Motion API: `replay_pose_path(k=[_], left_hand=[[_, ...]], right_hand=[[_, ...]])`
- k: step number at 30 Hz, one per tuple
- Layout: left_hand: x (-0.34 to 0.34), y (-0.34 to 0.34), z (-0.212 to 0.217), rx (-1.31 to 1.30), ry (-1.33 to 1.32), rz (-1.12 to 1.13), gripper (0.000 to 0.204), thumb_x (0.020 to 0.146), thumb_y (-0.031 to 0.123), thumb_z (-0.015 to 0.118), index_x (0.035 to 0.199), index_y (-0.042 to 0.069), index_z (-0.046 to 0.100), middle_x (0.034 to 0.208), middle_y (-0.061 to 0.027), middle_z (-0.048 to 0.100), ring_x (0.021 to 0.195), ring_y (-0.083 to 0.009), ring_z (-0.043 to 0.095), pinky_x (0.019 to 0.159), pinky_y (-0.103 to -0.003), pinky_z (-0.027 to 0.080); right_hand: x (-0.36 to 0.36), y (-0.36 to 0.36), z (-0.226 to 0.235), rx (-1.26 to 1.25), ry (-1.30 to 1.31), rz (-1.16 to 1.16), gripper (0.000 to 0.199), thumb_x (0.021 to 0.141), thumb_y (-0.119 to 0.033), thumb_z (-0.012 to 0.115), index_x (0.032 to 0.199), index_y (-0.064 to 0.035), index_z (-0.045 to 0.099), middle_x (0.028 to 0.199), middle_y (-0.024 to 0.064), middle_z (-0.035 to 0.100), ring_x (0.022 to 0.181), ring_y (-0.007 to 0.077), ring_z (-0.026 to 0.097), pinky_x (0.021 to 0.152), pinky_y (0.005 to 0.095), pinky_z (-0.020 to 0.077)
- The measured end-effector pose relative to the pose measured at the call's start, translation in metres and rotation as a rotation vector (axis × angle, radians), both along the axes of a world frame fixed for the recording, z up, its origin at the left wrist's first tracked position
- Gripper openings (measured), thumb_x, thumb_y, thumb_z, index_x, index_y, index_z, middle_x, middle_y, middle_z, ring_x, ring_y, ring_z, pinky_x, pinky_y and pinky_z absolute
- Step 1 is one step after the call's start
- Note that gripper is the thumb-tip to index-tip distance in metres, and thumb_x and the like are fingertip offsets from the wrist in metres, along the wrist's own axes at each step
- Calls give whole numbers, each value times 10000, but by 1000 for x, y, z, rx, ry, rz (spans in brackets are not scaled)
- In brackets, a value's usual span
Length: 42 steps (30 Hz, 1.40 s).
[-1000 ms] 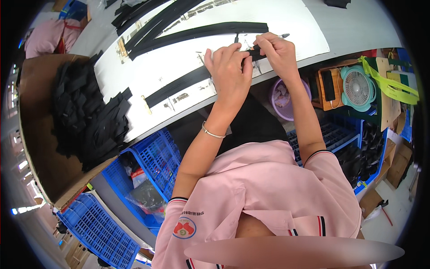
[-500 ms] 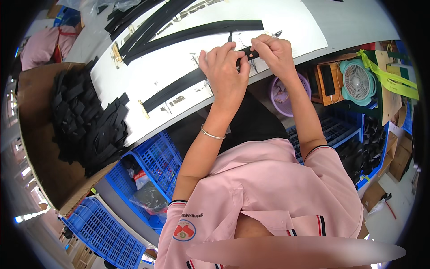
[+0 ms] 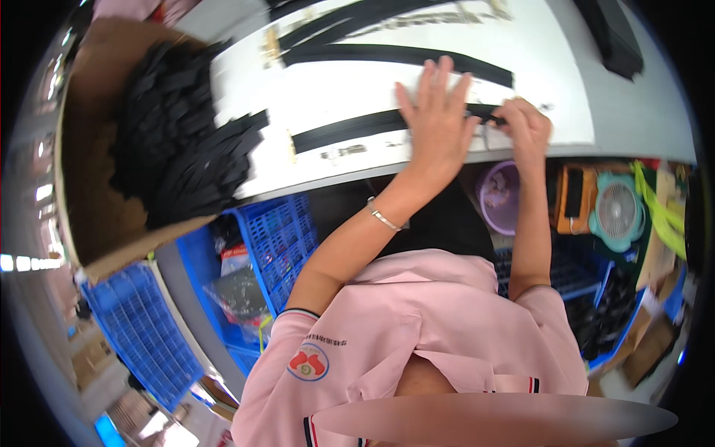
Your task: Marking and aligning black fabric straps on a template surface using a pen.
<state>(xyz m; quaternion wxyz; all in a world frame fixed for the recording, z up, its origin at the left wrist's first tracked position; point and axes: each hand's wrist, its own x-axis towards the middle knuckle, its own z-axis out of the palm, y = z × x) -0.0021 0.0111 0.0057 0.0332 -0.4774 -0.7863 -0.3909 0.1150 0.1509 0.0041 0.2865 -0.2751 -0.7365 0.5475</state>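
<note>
A long black fabric strip (image 3: 350,128) lies along the near part of the white work board (image 3: 261,160). My left hand (image 3: 438,123) rests flat over this strip with its fingers spread, hiding a stretch of it. At the strip's right end, my right hand (image 3: 526,127) is closed in a pinch on the black material; exactly what the fingertips grip is partly hidden. Just beyond my hands a second black strip (image 3: 387,54) runs across the board, near the fingertips of my left hand. Further black strips (image 3: 328,28) lie behind it.
A cardboard box (image 3: 86,149) heaped with black strips (image 3: 179,127) stands at the left. Below the table edge are blue crates (image 3: 279,246), a purple basket (image 3: 497,197) and a turquoise fan (image 3: 618,212). A black bundle (image 3: 611,37) sits at the far right.
My left hand has gone from curled fingers to lying flat on the strip. My right hand still pinches at its right end; the pen-like tip beside it no longer shows. The whole view has shifted.
</note>
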Motion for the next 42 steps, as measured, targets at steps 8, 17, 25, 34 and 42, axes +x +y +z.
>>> replay_pose_path(k=[8,17,25,34,42], left_hand=[[-84,49,-11,-3,-69,-44,602,967,182,705,1468,-27,446,1602,-340,281,1526,-489,249,1223,-672,152],[-119,-102,-3,-118,127,223,575,953,390,725,1402,52,601,1600,-223,406,1539,-428,282,1237,-641,126],[-182,-263,16,-319,254,621,469,895,244,742,1287,8,639,1339,-187,629,1359,-355,509,1229,-563,221],[-159,-251,16,-39,179,680,139,913,140,731,1034,83,770,1081,-84,729,1153,-289,627,1157,-503,322],[-79,-151,5,17,130,287,215,893,102,726,1103,60,742,1198,-116,721,1316,-323,593,1213,-568,274]], right_hand=[[-4,-1,-14,-6,127,-153,220,1046,-156,627,981,10,756,813,25,687,609,25,494,542,183,367],[-17,-8,4,163,-48,-76,292,1069,-171,601,1328,-60,678,931,44,739,837,99,621,785,281,501],[-39,-21,17,839,-268,147,461,986,-169,689,1438,-147,596,1382,66,664,1300,278,598,1052,403,483],[-110,-12,19,1024,-582,105,475,1012,-280,660,1455,-147,555,1422,89,640,1293,280,583,1016,426,436],[-86,-59,18,790,-265,-12,414,1037,-222,630,1436,-126,575,1288,127,708,1162,301,658,981,404,489]])
